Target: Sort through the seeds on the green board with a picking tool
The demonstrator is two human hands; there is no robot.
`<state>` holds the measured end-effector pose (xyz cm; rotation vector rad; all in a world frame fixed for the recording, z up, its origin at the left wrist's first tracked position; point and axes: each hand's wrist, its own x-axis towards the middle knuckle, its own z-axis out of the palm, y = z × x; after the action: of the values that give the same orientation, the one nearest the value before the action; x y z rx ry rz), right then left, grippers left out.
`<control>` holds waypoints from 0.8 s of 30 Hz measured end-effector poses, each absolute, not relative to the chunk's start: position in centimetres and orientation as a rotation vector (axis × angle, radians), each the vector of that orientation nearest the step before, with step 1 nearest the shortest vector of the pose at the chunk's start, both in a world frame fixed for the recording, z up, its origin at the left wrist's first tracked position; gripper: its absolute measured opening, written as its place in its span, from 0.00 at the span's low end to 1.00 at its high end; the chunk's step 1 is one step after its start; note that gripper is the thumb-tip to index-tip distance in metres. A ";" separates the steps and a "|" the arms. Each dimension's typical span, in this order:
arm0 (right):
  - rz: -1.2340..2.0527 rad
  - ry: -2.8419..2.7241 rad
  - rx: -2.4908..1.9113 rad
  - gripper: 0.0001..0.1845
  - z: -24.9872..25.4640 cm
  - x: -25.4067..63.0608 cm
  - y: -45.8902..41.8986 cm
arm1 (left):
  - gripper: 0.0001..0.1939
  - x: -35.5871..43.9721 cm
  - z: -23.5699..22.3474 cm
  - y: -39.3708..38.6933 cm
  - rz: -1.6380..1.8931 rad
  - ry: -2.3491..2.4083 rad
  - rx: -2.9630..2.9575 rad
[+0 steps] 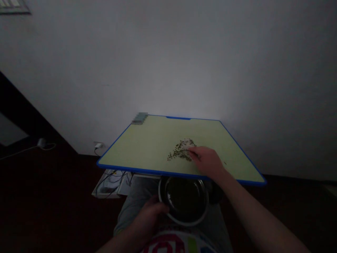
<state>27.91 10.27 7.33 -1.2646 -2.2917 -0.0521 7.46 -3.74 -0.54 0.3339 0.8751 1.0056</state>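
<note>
Many small dark grains (181,149) lie scattered around a whitish patch on the pale yellow-green tabletop (147,144), which is edged in blue. Over the right side of the grains is my right hand (206,160), its fingers pinched together. A thin dark shape shows at the fingertips, too small to identify. Below the table's near edge, a round metal bowl (161,189) rests at my lap. My left hand (155,211) grips its rim from the left, thumb on the edge. The bowl's inside is dark, so its contents are unclear.
A pixelated grey item (140,118) sits at the table's far left corner. Behind stands a plain wall (168,63) with a plug and cable (98,145). A white tray of cables (107,184) lies under the table's left side.
</note>
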 end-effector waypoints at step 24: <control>0.763 -2.218 -1.540 0.16 6.3 29.2 26.1 | 0.27 7.4 -0.7 -3.8 1.027 0.879 0.294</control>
<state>29.22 26.10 6.30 -1.5402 -2.2180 0.7632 7.39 -3.83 -0.68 0.2938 0.8792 1.0274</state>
